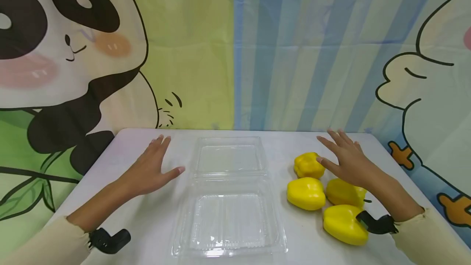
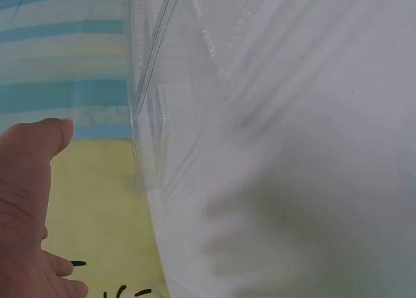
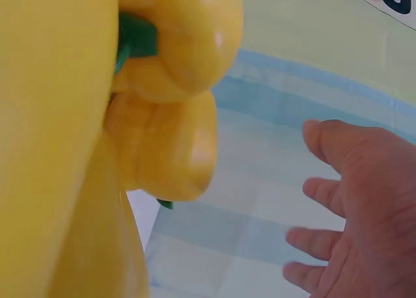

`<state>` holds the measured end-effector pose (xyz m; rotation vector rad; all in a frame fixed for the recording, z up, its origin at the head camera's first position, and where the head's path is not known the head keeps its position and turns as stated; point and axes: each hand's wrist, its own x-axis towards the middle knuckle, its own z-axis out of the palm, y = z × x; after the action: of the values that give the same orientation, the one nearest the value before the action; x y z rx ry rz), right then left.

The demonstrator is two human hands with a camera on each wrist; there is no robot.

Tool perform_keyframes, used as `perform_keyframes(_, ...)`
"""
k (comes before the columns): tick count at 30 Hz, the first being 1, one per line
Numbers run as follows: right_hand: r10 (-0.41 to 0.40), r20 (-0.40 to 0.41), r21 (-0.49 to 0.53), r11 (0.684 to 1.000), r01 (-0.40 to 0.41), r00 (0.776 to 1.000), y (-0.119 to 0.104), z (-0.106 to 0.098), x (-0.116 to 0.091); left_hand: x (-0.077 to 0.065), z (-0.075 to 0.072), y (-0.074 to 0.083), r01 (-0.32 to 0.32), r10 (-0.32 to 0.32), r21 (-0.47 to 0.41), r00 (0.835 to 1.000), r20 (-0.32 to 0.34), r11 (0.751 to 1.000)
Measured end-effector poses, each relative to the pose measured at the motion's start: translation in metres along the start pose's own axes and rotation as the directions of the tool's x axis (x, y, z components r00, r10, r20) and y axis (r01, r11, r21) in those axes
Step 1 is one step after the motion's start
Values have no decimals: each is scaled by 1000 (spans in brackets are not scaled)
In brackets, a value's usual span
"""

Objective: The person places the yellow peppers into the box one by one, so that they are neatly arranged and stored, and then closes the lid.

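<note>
A clear plastic clamshell container [image 1: 229,216] lies opened out on the white table, its lid [image 1: 229,156] folded back toward the far edge. To its left my left hand [image 1: 149,171] hovers over the table, fingers spread and holding nothing. Several yellow bell peppers [image 1: 306,193] sit in a cluster right of the container. Above and beyond them my right hand [image 1: 346,158] is held with its fingers apart, gripping nothing; it partly covers the peppers in the head view. Green stems show on two peppers [image 3: 185,44] in the right wrist view.
The white table [image 1: 154,224] reaches back to a fabric backdrop [image 1: 294,52] with a panda, stripes and another cartoon animal. A black strap-on camera mount [image 1: 110,240] is on the left wrist, and another black mount [image 1: 377,222] on the right overlaps the nearest pepper.
</note>
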<state>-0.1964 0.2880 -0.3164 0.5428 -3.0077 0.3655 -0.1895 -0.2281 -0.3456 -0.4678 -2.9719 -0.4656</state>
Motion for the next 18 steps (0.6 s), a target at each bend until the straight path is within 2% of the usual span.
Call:
perform_keyframes(3, -40, -15, 59, 997, 41, 999, -5, 1, -6, -8, 2, 6, -28, 30, -106, 999, 18, 994)
perform_keyframes(8, -51, -17, 168, 984, 53, 999, -15, 6, -16, -25, 8, 14, -56, 67, -225, 997, 43, 973)
perform_keyframes(14, -47, 2, 199, 979, 46, 999, -22, 10, -26, -46, 17, 24, -36, 61, -282, 995, 80, 959)
perform_keyframes(18, -26, 33, 215, 976, 18, 999, -25, 11, -32, -60, 24, 30, -48, 77, -311, 994, 82, 949)
